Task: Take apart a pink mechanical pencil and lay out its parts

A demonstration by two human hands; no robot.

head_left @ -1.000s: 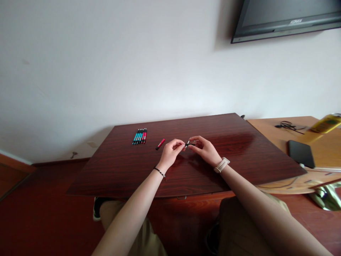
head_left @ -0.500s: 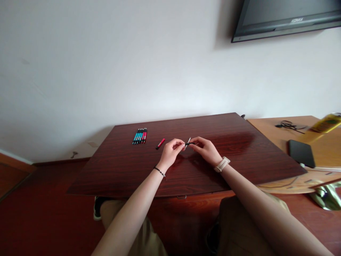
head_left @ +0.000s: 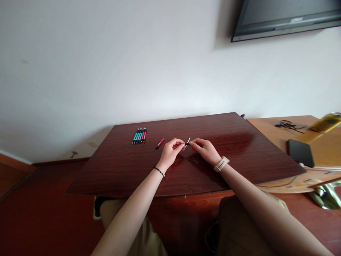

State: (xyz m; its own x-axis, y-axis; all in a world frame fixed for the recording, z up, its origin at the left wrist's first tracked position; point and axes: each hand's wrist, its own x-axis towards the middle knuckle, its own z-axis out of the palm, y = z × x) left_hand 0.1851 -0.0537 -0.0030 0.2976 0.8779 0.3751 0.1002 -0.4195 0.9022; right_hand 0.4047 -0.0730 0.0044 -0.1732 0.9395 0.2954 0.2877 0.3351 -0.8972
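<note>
My left hand (head_left: 172, 150) and my right hand (head_left: 205, 150) meet over the middle of the dark wooden table. Pinched between their fingertips is a short black pen part (head_left: 187, 144), held roughly level. A thin white stick like a pen refill (head_left: 189, 139) crosses behind or beneath it at a slant; I cannot tell whether it is held or lying on the table. Left of my left hand lies a red and black pen barrel (head_left: 160, 143). Farther left, several blue and red pens (head_left: 139, 136) are lined up side by side.
The table (head_left: 106, 170) stands against a white wall. On a lighter desk (head_left: 277, 138) to the right are a black cable (head_left: 289, 125), a flat black device (head_left: 301, 153) and a yellow can (head_left: 326, 122). A television (head_left: 287, 21) hangs above.
My right fingers have moved slightly closer to my left along the black pen part, and less of it shows. The pens and the red barrel have stayed put.
</note>
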